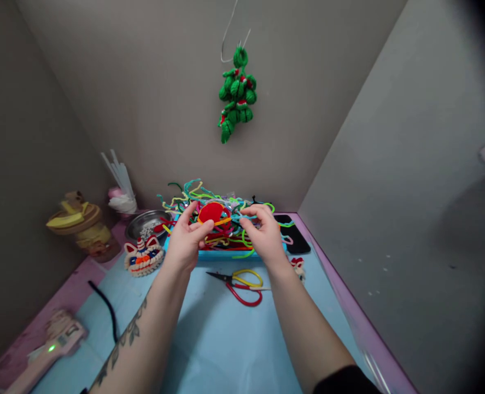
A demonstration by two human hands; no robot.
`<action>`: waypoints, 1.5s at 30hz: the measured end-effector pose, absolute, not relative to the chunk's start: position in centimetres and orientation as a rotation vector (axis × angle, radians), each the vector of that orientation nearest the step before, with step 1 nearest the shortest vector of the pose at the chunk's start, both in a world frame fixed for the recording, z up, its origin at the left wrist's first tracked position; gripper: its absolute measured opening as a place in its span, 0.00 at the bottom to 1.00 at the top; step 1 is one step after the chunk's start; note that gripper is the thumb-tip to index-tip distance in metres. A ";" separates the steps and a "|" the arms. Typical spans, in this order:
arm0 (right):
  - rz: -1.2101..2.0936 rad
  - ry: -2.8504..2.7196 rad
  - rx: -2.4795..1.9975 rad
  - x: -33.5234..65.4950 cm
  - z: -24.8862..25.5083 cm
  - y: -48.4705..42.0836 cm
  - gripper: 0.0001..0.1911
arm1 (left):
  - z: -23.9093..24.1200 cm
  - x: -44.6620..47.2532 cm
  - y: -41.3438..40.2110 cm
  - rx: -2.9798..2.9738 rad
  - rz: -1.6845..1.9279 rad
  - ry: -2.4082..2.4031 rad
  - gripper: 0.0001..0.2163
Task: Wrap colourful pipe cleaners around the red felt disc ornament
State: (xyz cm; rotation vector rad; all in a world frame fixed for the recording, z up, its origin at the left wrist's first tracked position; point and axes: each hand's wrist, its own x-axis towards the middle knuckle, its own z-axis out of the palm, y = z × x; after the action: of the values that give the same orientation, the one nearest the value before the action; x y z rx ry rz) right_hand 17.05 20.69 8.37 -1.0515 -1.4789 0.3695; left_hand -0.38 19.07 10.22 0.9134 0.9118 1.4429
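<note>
My left hand (187,236) is over the left part of a blue tray (242,255) heaped with coloured pipe cleaners (221,236). Its thumb and index finger are spread apart, with the thumb tip beside an orange pipe cleaner (225,221). Behind that lies a round red piece (212,213). My right hand (264,232), at the right of the heap, has thumb and index finger closed on a light blue pipe cleaner (237,216). Its far end is lost among the other strands. In front of the tray rest scissors (242,285) with yellow and red handles, blades pointing left.
Left of the tray are a metal bowl (133,225) with small white bits, a cat-eared ornament (144,257) and a lidded jar (92,235). A pink device (57,347) lies front left, a black phone-like slab (297,241) at right. A green ornament (238,96) hangs above.
</note>
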 end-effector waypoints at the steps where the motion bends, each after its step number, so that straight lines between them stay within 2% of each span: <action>1: 0.364 -1.495 -1.058 17.2 8.4 20.8 0.05 | 10.3 -0.5 19.1 0.879 1.430 0.882 0.45; 4: 0.377 -1.549 -1.058 17.1 8.4 20.8 0.04 | 10.3 -0.7 19.3 0.727 1.362 0.782 0.41; 9: 0.355 -1.583 -1.052 16.1 8.3 20.5 0.04 | 10.0 -0.9 19.6 0.476 1.269 0.660 0.26; 11: 0.344 -1.596 -1.042 15.8 8.2 20.4 0.04 | 10.0 -0.9 19.6 0.459 1.254 0.652 0.25; 16: 0.275 -1.626 -1.017 15.7 8.2 20.2 0.06 | 10.3 -0.7 19.1 0.641 1.237 0.679 0.33; 20: 0.039 -1.586 -1.053 16.1 8.3 19.9 0.08 | 10.6 -0.3 18.7 0.877 1.380 0.849 0.42; 24: -0.082 -1.526 -1.056 16.0 8.6 19.2 0.09 | 10.7 0.3 18.2 1.006 1.508 0.969 0.42; 33: 0.457 -1.235 -0.908 14.5 9.0 18.1 0.04 | 11.0 0.8 17.9 1.024 1.523 1.033 0.40; 40: 1.087 -0.895 -0.845 14.2 9.6 19.0 0.06 | 10.8 0.9 17.9 1.086 1.496 1.028 0.40; 45: 1.275 -0.896 -0.964 14.6 9.6 19.3 0.04 | 10.7 0.8 17.9 1.125 1.484 1.025 0.40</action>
State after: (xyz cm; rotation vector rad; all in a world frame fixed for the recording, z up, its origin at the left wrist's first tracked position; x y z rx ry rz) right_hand 14.61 19.27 9.63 -0.9637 -0.8958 1.2749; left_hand 0.85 17.85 10.74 1.1248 1.0254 1.4841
